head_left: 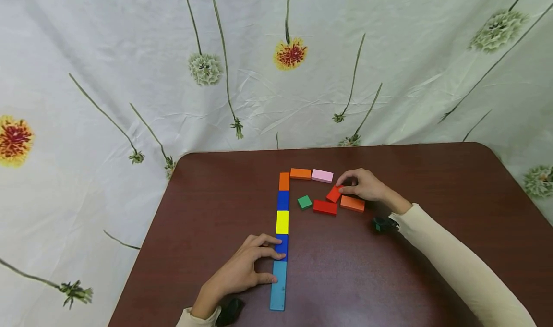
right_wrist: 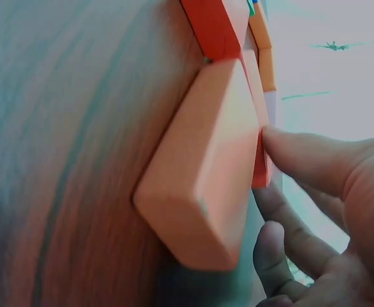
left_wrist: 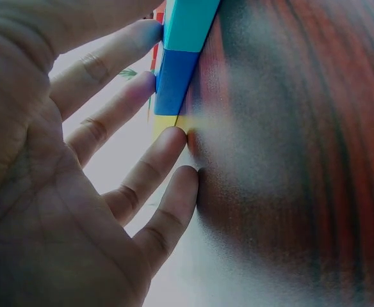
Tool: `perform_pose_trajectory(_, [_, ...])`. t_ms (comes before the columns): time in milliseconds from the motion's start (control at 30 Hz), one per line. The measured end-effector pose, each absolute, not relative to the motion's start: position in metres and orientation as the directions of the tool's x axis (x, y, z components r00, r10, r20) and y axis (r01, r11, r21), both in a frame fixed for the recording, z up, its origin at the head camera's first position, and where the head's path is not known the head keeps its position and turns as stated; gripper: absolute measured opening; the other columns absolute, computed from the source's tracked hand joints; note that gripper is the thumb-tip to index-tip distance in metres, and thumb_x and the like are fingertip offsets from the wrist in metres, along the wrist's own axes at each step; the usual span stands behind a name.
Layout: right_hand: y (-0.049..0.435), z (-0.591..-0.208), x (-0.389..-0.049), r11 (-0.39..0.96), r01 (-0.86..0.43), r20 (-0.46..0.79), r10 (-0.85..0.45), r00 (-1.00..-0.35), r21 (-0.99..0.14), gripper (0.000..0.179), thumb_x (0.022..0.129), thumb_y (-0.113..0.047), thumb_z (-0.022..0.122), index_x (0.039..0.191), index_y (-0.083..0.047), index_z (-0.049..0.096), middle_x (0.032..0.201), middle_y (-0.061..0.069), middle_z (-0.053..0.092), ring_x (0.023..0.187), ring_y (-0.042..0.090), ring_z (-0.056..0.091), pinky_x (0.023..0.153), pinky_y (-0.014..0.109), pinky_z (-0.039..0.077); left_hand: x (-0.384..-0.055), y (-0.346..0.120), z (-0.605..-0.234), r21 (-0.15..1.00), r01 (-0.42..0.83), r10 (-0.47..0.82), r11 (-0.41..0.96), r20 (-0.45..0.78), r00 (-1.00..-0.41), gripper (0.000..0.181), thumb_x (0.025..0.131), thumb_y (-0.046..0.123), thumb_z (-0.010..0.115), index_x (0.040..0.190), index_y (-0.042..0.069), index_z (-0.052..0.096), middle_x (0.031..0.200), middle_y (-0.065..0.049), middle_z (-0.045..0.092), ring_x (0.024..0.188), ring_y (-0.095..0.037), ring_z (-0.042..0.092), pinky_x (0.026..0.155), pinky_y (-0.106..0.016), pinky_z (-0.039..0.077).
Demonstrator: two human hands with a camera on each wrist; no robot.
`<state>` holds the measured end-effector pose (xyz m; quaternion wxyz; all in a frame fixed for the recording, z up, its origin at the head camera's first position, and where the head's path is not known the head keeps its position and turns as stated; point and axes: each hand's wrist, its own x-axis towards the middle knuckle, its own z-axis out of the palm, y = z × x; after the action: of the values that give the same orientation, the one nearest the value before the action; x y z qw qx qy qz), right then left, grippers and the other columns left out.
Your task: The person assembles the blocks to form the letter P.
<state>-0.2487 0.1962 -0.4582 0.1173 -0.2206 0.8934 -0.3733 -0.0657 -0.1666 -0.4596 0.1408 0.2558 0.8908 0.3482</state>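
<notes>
A straight column of blocks runs up the table: light blue [head_left: 278, 293], blue [head_left: 282, 248], yellow [head_left: 282, 222], blue [head_left: 282, 200] and orange [head_left: 283, 181]. My left hand [head_left: 242, 272] rests along its left side with extended fingers, fingertips on the lower blue block and the thumb at the light blue one. In the left wrist view those fingers [left_wrist: 100, 125] are spread beside the row. My right hand [head_left: 366, 185] pinches a red block [head_left: 333, 194] between thumb and fingers. That block's edge shows behind an orange block [right_wrist: 193, 153] in the right wrist view.
From the column's top, an orange block [head_left: 300, 174] and a pink block [head_left: 322, 175] extend rightward. Below them lie a green block [head_left: 304, 202], another red block [head_left: 325, 207] and a loose orange block [head_left: 352, 203]. Floral cloth [head_left: 259, 87] hangs behind the brown table [head_left: 207, 183].
</notes>
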Motion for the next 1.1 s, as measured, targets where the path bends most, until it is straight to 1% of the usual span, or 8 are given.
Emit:
perform_pose_trajectory(133, [0.192,-0.456,-0.247,0.632,-0.297,-0.049,-0.470,-0.881,-0.716,0.011,0.088,-0.008,0.075,0.099,-0.008,0.076,0.070,0.001,0.053,0.056,0.013,0.043,0.054,0.025,0.035,-0.066,-0.167,-0.460,0.694,0.359,0.553,0.625,-0.069,-0.830,0.041,0.081,0.032,0.084,0.120,0.026,0.074,0.142,0.010,0.054,0.124,-0.018,0.041,0.103,-0.047,0.043])
perform_pose_trajectory(267, [0.190,-0.455,-0.246,0.637,-0.300,-0.045,-0.466,-0.884,-0.711,0.011,0.088,-0.007,0.074,0.099,-0.007,0.076,0.066,0.000,0.051,0.051,0.009,0.041,0.052,0.024,0.035,-0.066,-0.167,-0.461,0.692,0.364,0.553,0.623,-0.061,-0.831,0.041,0.081,0.032,0.084,0.120,0.026,0.074,0.142,0.010,0.054,0.124,-0.018,0.042,0.103,-0.047,0.043])
perform_pose_trajectory(367, [0.190,-0.455,-0.247,0.638,-0.293,-0.047,-0.460,-0.887,-0.712,0.011,0.089,-0.006,0.074,0.100,-0.007,0.075,0.066,0.000,0.051,0.049,0.007,0.040,0.051,0.024,0.035,-0.066,-0.167,-0.461,0.693,0.366,0.553,0.621,-0.057,-0.831,0.040,0.081,0.032,0.084,0.120,0.026,0.074,0.141,0.010,0.054,0.124,-0.018,0.042,0.103,-0.046,0.043])
perform_pose_trajectory(567, [0.190,-0.458,-0.248,0.634,-0.280,-0.045,-0.446,-0.894,-0.721,0.012,0.090,-0.004,0.071,0.101,-0.005,0.075,0.068,0.002,0.051,0.049,0.008,0.038,0.051,0.025,0.033,-0.066,-0.167,-0.460,0.694,0.367,0.555,0.619,-0.056,-0.830,0.040,0.081,0.030,0.085,0.119,0.025,0.074,0.141,0.009,0.054,0.124,-0.019,0.042,0.103,-0.045,0.044])
perform_pose_trajectory(733, [0.190,-0.459,-0.250,0.636,-0.262,-0.062,-0.440,-0.896,-0.726,0.013,0.091,-0.003,0.069,0.102,-0.005,0.075,0.071,0.003,0.053,0.050,0.010,0.038,0.051,0.025,0.033,-0.066,-0.167,-0.459,0.695,0.368,0.557,0.618,-0.056,-0.828,0.040,0.081,0.029,0.084,0.120,0.024,0.074,0.142,0.008,0.054,0.125,-0.020,0.042,0.103,-0.046,0.043])
perform_pose_trajectory(900, [0.188,-0.459,-0.249,0.634,-0.250,-0.060,-0.425,-0.903,-0.732,0.015,0.089,-0.006,0.073,0.104,-0.006,0.075,0.071,0.002,0.052,0.052,0.011,0.040,0.052,0.024,0.034,-0.066,-0.167,-0.460,0.692,0.367,0.555,0.622,-0.058,-0.830,0.040,0.081,0.030,0.084,0.120,0.024,0.074,0.142,0.008,0.054,0.124,-0.019,0.042,0.103,-0.045,0.043])
perform_pose_trajectory(1100, [0.184,-0.456,-0.242,0.640,-0.240,-0.063,-0.413,-0.909,-0.730,0.024,0.082,-0.014,0.082,0.104,-0.008,0.074,0.072,0.002,0.055,0.054,0.013,0.042,0.053,0.026,0.035,-0.066,-0.167,-0.461,0.691,0.369,0.556,0.621,-0.057,-0.829,0.040,0.081,0.031,0.084,0.120,0.025,0.074,0.142,0.009,0.054,0.124,-0.019,0.042,0.103,-0.046,0.044])
